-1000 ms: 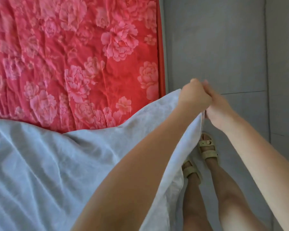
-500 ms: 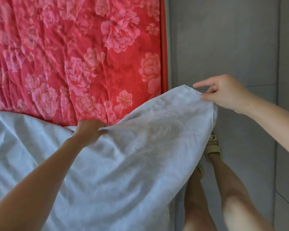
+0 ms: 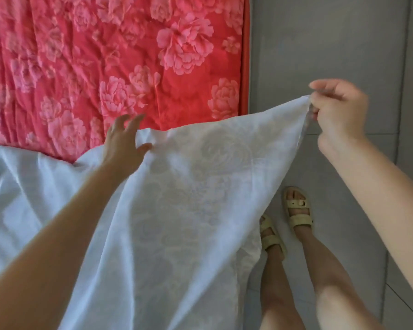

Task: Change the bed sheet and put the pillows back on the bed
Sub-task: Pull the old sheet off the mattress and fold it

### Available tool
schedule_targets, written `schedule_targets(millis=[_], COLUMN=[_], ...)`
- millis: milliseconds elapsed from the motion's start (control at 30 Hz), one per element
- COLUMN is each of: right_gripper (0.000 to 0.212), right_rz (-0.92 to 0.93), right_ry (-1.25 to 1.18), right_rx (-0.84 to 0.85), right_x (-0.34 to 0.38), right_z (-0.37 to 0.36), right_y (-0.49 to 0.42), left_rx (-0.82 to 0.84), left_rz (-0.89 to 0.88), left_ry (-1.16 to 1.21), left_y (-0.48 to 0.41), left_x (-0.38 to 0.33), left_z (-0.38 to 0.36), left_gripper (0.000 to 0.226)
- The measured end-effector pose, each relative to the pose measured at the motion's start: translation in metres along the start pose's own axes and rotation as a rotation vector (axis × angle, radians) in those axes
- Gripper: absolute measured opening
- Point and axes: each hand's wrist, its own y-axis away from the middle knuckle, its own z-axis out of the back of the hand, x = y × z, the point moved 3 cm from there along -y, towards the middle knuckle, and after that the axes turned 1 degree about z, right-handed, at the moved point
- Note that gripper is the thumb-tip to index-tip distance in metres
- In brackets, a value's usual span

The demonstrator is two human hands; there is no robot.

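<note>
Grey floor tiles (image 3: 320,55), crossed by thin grout lines, lie under a pair of pale yellow buckled sandals (image 3: 297,208); the right foot stands slightly ahead of the left, near it but apart, bare legs (image 3: 324,270) rising toward the camera

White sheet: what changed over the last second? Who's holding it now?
The left hand slid left along the edge of the white sheet, away from the right hand, gripped it, then opened, fingers spread at the edge. The right hand kept its pinch on the corner and carried it right, over the floor, stretching the edge. Unchanged: the red floral mattress stays bare beyond the sheet.
</note>
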Motion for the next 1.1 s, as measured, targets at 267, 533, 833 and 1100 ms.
schedule_targets(millis=[267, 533, 833, 1100], right_gripper=[0.068, 0.031, 0.025, 0.03], right_rz=[-0.165, -0.609, -0.593, 0.111], right_ry=[0.136, -0.009, -0.335, 0.823], right_rx=[0.502, 0.194, 0.281, 0.682], right_x=[-0.03, -0.127, -0.114, -0.134], right_z=[-0.051, 0.0, 0.02, -0.021], right_y=[-0.006, 0.082, 0.099, 0.114], left_rx=[-0.123, 0.312, 0.067, 0.079], left_rz=[-0.148, 0.15, 0.111, 0.559], left_ry=[0.157, -0.224, 0.449, 0.77], left_y=[0.097, 0.097, 0.082, 0.031], left_x=[-0.126, -0.17, -0.13, -0.039], left_z=[-0.072, -0.152, -0.092, -0.033], left_gripper=[0.045, 0.081, 0.006, 0.021])
